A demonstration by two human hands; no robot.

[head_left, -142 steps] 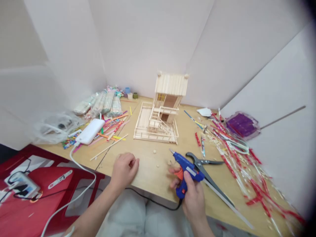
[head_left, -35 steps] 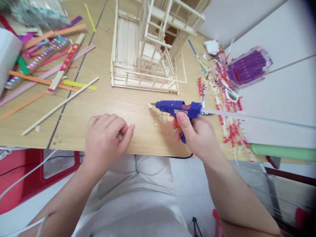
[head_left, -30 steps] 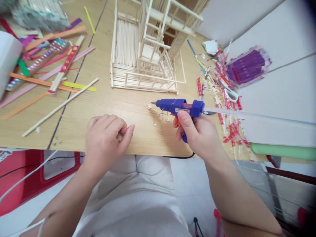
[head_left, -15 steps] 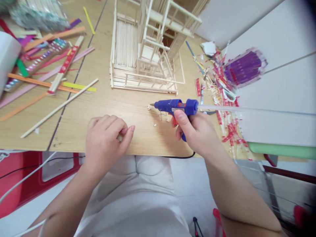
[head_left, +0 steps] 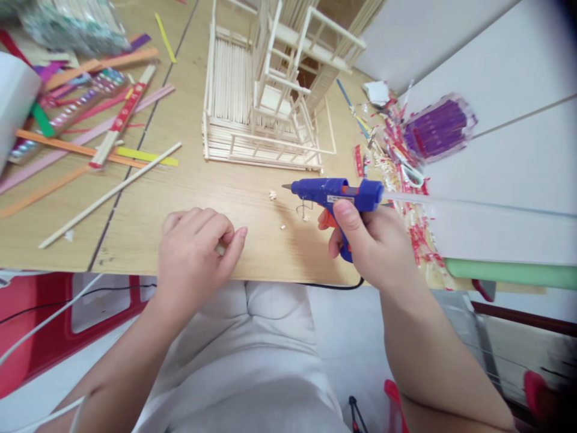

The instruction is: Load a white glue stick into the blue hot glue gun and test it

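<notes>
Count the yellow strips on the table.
2: one yellow strip among the coloured strips, another yellow strip farther up, left of the stick-built house; more may be hidden there.

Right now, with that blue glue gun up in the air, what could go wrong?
The tip of the blue hot glue gun in the right hand points left, not far from the left hand. If it's hot, it might burn those fingers. Its black cord runs down past the table edge and could snag and tug the gun. The wooden stick house stands nearby, so a careless swing might bump it.
</notes>
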